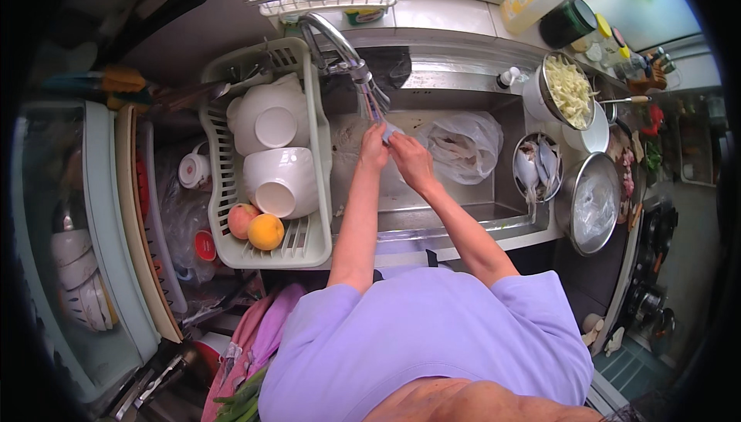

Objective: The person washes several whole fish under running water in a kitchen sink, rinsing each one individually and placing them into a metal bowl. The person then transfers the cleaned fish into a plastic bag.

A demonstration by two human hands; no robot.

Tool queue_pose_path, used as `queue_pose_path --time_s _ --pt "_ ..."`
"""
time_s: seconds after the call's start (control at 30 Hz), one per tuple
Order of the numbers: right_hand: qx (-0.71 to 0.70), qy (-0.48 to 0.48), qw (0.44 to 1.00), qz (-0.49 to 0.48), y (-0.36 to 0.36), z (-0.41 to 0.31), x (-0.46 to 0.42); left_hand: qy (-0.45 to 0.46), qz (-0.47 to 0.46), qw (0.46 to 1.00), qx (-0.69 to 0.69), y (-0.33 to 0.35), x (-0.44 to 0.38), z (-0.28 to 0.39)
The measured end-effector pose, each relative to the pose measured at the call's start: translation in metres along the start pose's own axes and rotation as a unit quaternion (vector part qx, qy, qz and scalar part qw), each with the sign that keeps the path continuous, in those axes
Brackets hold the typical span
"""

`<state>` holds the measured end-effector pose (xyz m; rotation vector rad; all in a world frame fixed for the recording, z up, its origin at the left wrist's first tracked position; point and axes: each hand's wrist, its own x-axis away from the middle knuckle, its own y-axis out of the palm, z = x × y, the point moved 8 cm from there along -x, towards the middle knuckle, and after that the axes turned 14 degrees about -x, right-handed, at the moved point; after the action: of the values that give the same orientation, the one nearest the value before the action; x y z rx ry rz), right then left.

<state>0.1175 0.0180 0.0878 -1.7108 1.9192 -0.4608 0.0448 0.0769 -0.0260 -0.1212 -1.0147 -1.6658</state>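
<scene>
Under the running chrome faucet [362,83], my left hand [375,147] and my right hand [411,158] meet over the steel sink [417,216]. Between their fingers is a small pale object [393,130]; the hands cover much of it, and I cannot tell what it is. Water falls onto the fingers of my left hand. A crumpled clear plastic bag [466,147] lies in the sink to the right of my right hand. Farther right, at the sink's right end, a metal bowl [517,181] holds several silvery fish [528,167].
At left, a dish rack [320,190] holds white bowls [278,181], a peach [243,220] and an orange-yellow fruit [266,232]. Right of the sink stand a strainer of shredded pale vegetable [568,91] and a steel basin [570,213] with plastic film. A soap pump [509,77] stands behind.
</scene>
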Motion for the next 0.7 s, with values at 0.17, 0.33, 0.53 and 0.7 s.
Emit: queue_pose_path --time_s 0.17,0.33,0.53,0.7 --pt "-0.105 0.029 0.985 -0.131 0.033 0.011 0.005 0.078 0.059 0.995 -0.025 -0.020 0.012 0.011" --pt "-0.178 0.076 0.960 -0.202 0.044 0.014 -0.032 0.136 0.122 0.982 0.041 -0.045 0.032 0.019" --pt "-0.360 0.188 0.902 -0.149 0.053 0.032 -0.056 0.191 0.220 0.945 -0.148 -0.058 0.034 0.024" --pt "-0.297 0.245 0.923 0.020 0.048 0.044 -0.053 0.176 0.373 0.822 -0.392 -0.042 0.049 0.044"
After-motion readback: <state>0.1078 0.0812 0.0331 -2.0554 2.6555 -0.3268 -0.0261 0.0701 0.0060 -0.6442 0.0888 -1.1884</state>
